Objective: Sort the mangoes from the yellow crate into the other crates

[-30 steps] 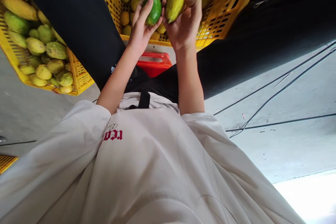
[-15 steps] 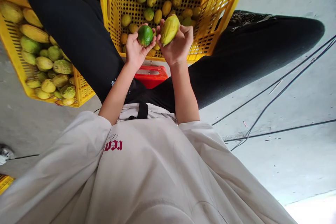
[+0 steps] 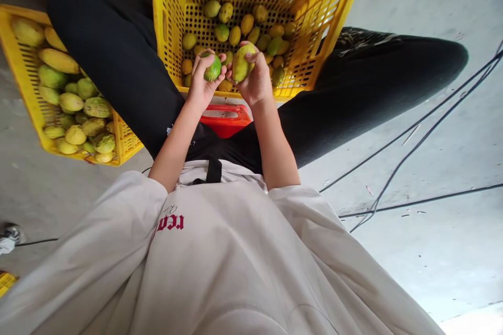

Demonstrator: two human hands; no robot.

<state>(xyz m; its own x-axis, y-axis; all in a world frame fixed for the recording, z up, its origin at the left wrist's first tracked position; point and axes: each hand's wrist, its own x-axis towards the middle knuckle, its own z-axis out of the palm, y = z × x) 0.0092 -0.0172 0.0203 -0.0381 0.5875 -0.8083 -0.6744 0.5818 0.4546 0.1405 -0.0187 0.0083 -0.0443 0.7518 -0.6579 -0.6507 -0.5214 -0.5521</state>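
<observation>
Hands lowered toward yellow crate [image 3: 346,5], fruits [image 3: 251,26] inside

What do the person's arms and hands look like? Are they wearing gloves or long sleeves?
No gloves: the left hand and right hand are bare, with no rings, watch or bracelets showing. The forearms are bare too. Loose, wide short sleeves of an off-white T-shirt cover the upper arms, ending around the elbows. The shirt has dark red lettering on the chest.
</observation>
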